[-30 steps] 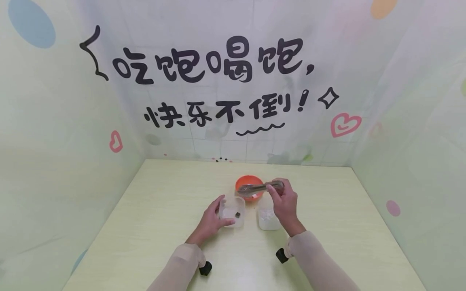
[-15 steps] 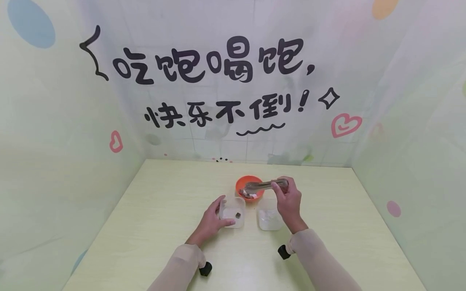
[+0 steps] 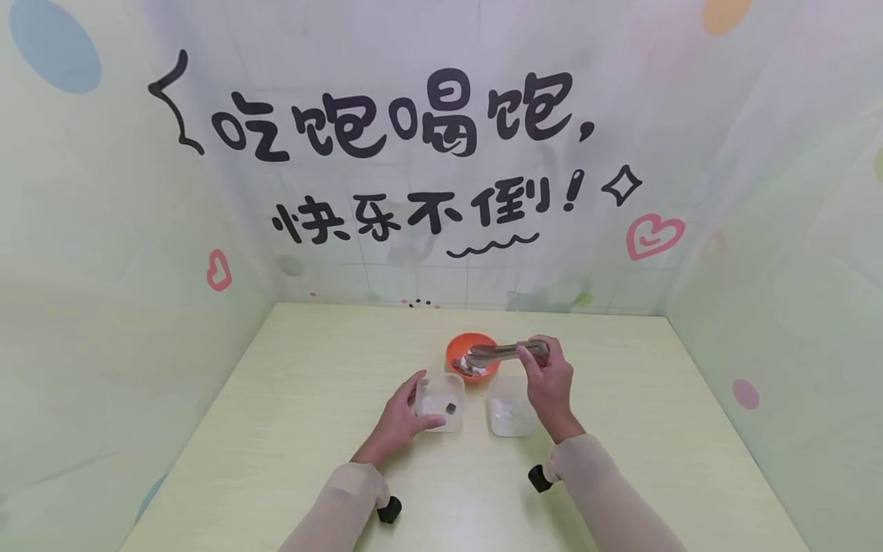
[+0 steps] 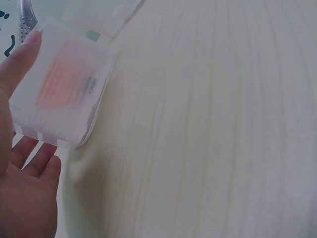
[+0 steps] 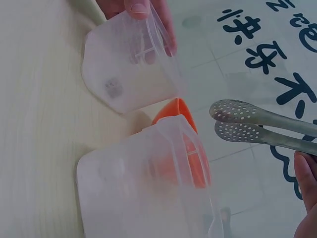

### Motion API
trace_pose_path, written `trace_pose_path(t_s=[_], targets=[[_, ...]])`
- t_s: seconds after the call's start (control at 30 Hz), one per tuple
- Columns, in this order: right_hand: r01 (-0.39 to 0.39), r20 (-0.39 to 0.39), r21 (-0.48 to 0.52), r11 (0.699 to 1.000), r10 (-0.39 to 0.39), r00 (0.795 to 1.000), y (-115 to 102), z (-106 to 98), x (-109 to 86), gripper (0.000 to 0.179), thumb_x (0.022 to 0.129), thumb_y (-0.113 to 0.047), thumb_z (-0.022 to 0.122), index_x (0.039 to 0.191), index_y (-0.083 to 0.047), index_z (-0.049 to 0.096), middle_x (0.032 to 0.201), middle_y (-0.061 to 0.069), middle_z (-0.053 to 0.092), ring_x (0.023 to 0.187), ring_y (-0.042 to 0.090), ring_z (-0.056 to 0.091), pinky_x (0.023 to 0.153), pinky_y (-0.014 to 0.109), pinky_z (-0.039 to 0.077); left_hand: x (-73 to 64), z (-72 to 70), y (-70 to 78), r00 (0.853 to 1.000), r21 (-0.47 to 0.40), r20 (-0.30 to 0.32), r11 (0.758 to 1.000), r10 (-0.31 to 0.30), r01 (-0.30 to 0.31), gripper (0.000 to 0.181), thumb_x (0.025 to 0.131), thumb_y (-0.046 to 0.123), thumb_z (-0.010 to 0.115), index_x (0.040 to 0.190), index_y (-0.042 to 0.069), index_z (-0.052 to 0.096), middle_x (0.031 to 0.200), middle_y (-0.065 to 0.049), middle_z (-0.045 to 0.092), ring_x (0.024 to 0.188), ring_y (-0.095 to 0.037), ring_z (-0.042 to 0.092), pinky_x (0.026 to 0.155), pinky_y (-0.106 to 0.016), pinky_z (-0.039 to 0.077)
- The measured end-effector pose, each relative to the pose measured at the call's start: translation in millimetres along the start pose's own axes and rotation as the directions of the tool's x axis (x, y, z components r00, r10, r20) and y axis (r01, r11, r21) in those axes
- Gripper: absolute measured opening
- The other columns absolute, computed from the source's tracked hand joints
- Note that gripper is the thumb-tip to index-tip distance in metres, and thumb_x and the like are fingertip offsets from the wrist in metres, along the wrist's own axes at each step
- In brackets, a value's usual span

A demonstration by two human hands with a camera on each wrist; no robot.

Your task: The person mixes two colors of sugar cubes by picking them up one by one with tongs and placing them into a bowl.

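My left hand [image 3: 396,420] grips a clear plastic container [image 3: 433,400] from its left, thumb at the near side and fingers behind. A small dark cube [image 3: 451,409] lies in that container. My right hand [image 3: 550,383] holds metal tongs [image 3: 507,352], whose heads overlap the orange bowl [image 3: 473,340] in the head view. Brown and white pieces [image 3: 473,371] lie in the bowl. In the right wrist view the perforated heads [image 5: 233,111] of the tongs stand slightly apart, with nothing between them. A second clear container [image 3: 509,420] stands just left of my right forearm.
All of this stands on a pale wooden table [image 3: 310,368]. Behind it hangs a white printed curtain [image 3: 386,276], and similar curtains flank both sides. A small black block [image 3: 389,510] shows at my left cuff and another black block [image 3: 539,478] at my right cuff.
My right hand and the tongs have shifted slightly to the right. Brown pieces now show in the bowl where the tongs' heads covered it before. The left hand has stayed in place.
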State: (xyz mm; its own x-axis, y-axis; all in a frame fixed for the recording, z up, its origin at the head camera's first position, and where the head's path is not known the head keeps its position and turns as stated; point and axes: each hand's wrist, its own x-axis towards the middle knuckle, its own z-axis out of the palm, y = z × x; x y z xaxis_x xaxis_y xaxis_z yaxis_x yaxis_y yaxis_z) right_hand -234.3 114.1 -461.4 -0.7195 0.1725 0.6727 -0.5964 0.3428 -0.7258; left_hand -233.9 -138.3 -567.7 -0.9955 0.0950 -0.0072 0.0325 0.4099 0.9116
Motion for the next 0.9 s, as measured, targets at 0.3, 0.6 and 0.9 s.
trace_pose_path(t_s=[0.3, 0.6, 0.9], targets=[[-0.018, 0.047, 0.043, 0.999, 0.016, 0.999, -11.1, 6.4, -6.1, 0.021, 0.087, 0.006, 0.068, 0.102, 0.013, 0.055, 0.092, 0.023, 0.070, 0.077, 0.014, 0.064, 0.065, 0.010, 0.050, -0.5, -1.9, 1.4, 1.000, -0.023, 0.007, 1.000, 0.015, -0.015, 0.096, 0.072, 0.025, 0.088, 0.151, 0.016, 0.034, 0.151, -0.015, 0.037, 0.138, -0.034, 0.034, 0.112, -0.051, 0.028], [-0.008, 0.094, 0.033, 0.999, 0.004, 0.996, 22.2, 21.1, -20.0, 0.022, 0.085, 0.002, 0.071, 0.103, 0.004, 0.058, 0.085, 0.012, 0.068, 0.068, 0.016, 0.057, 0.059, 0.014, 0.049, -0.7, -2.1, 2.7, 1.000, -0.003, 0.005, 1.000, 0.000, 0.000, 0.095, 0.073, 0.025, 0.087, 0.151, 0.019, 0.034, 0.153, -0.013, 0.036, 0.139, -0.033, 0.033, 0.113, -0.048, 0.028], [-0.088, 0.204, 0.026, 0.996, 0.081, 0.976, 22.8, 25.5, -28.7, 0.024, 0.090, -0.010, 0.070, 0.107, 0.002, 0.058, 0.094, 0.008, 0.071, 0.087, 0.023, 0.069, 0.076, 0.032, 0.059, -0.2, -2.6, 1.1, 0.999, -0.031, 0.020, 0.999, 0.027, -0.026, 0.095, 0.073, 0.025, 0.087, 0.151, 0.017, 0.033, 0.151, -0.015, 0.037, 0.138, -0.034, 0.035, 0.112, -0.048, 0.030]])
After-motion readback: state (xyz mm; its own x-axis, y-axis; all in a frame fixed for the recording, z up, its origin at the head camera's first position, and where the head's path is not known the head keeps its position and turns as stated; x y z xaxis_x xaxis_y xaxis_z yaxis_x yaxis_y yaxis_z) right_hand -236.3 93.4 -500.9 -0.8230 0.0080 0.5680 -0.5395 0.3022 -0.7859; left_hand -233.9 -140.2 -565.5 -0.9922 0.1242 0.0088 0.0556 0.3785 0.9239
